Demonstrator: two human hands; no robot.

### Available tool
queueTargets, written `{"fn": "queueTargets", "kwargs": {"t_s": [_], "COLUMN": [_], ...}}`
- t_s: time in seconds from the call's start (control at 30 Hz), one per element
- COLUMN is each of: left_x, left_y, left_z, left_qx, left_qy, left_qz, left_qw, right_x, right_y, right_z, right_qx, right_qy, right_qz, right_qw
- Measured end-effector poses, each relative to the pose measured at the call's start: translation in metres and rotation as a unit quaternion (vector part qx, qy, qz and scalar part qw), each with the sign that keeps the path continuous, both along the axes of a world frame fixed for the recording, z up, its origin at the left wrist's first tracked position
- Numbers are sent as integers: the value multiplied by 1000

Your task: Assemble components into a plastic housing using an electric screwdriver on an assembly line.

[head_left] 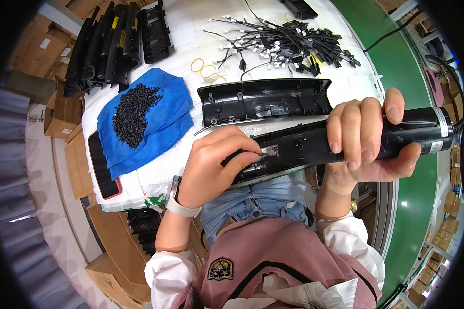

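Note:
My right hand (368,136) is wrapped round a black cylindrical electric screwdriver (423,129), with pale labels near its right end. It lies nearly level, pointing left. My left hand (219,162), with a pale watch band on its wrist, pinches thumb and forefinger together beside a small silvery spot (269,150). What the fingertips hold is hidden. Dark plastic beneath my hands belongs to a long black piece (288,147), partly covered by them. Just beyond lies an open black plastic housing half (265,100), hollow side up, with a thin wire at its left end.
A heap of small black screws (134,116) sits on a blue cloth (170,103), overlapping a phone (103,165). Black housings (108,49) stand at the far left. Black cables with white connectors (294,44) and rubber bands (207,70) lie farther back. Green surface (417,190) runs at right.

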State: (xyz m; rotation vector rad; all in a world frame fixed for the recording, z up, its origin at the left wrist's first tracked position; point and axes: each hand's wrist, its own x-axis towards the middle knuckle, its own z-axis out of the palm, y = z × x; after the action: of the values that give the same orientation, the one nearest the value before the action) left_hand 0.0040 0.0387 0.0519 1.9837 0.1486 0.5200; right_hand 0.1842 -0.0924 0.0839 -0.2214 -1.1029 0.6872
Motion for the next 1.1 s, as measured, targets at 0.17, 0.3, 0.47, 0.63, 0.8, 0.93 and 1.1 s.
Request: {"fn": "queueTargets", "kwargs": {"t_s": [0.17,0.3,0.47,0.63,0.8,0.93,1.1], "left_x": [1,3,8,13,55,104,116], "left_y": [-2,-3,-12,-5,22,77,108], "left_z": [0,2,3,11,7,-4,-5], "left_qx": [-3,-45,-67,-65,301,583,649], "left_qy": [-2,-37,-26,-10,-65,-53,2], "left_qz": [4,11,-47,-132,66,30,-18], "left_qw": [1000,998,996,989,949,810,761], "right_x": [-6,-10,-13,-8,-2,3,11], "right_y": [-2,-1,-7,-14,-29,-44,-69], "right_z": [3,0,0,0,-2,1,-5], "right_qx": [-28,-39,-51,-27,-29,-22,-21], "right_qy": [52,86,82,114,87,57,48], "right_qz": [-35,7,4,19,-17,-15,-74], "right_qw": [998,995,995,993,996,998,996]}}
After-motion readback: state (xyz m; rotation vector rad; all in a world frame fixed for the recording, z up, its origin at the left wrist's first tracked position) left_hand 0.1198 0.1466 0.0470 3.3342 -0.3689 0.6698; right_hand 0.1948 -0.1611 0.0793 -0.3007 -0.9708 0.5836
